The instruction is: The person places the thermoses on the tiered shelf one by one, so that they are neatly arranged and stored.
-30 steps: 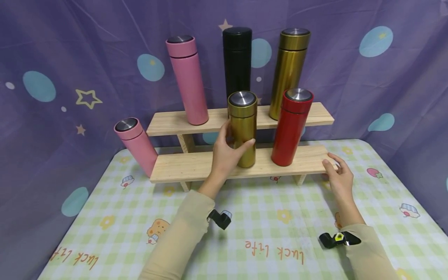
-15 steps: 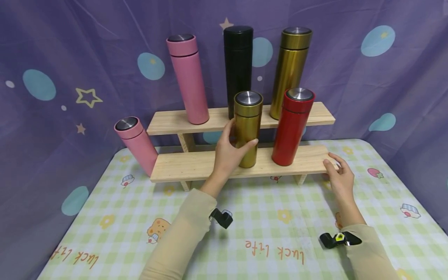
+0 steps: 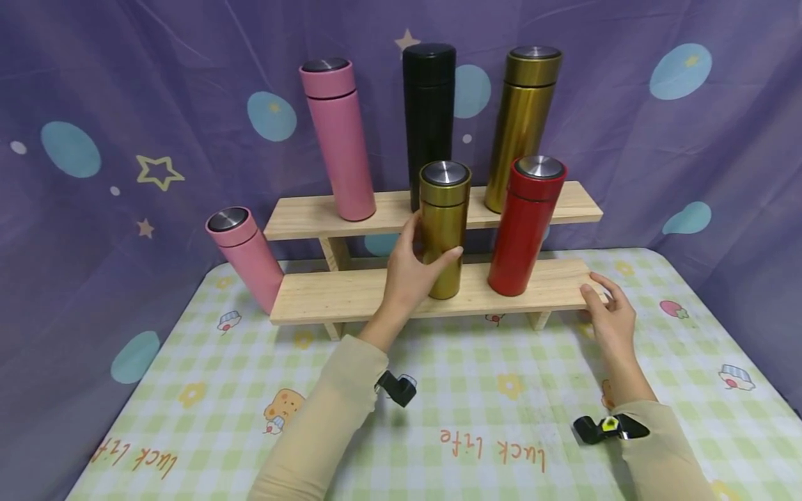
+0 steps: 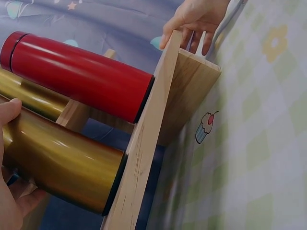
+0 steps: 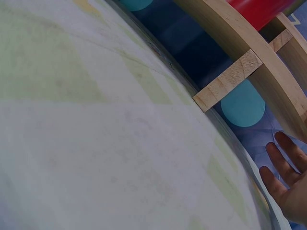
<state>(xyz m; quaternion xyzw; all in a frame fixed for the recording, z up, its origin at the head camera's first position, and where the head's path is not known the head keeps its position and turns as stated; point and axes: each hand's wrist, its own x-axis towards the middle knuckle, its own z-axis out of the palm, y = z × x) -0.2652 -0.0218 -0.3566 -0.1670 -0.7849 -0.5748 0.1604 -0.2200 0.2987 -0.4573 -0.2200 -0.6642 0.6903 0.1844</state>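
Observation:
On the lower board of a two-tier wooden shelf [image 3: 332, 296] stands a short gold thermos [image 3: 446, 226] with a steel-topped lid. My left hand [image 3: 406, 277] grips it from the left side, thumb across the front and fingers round behind, partly hidden. In the left wrist view the base of the gold thermos [image 4: 72, 160] meets the board. My right hand [image 3: 612, 321] holds the right end of the lower board between thumb and index finger. The other fingers hang loose below the board in the right wrist view. A red thermos [image 3: 526, 229] stands to the right of the gold one.
On the upper tier stand a tall pink thermos [image 3: 341, 142], a tall black thermos [image 3: 429, 125] and a tall gold thermos [image 3: 523, 125]. A short pink thermos [image 3: 246, 257] stands on the checked tablecloth [image 3: 464, 390], left of the shelf. Behind hangs a purple curtain [image 3: 207, 90].
The short gold thermos has shifted slightly right along the lower board with my left hand, then stayed put over the last half second. My right hand keeps its place on the board's end.

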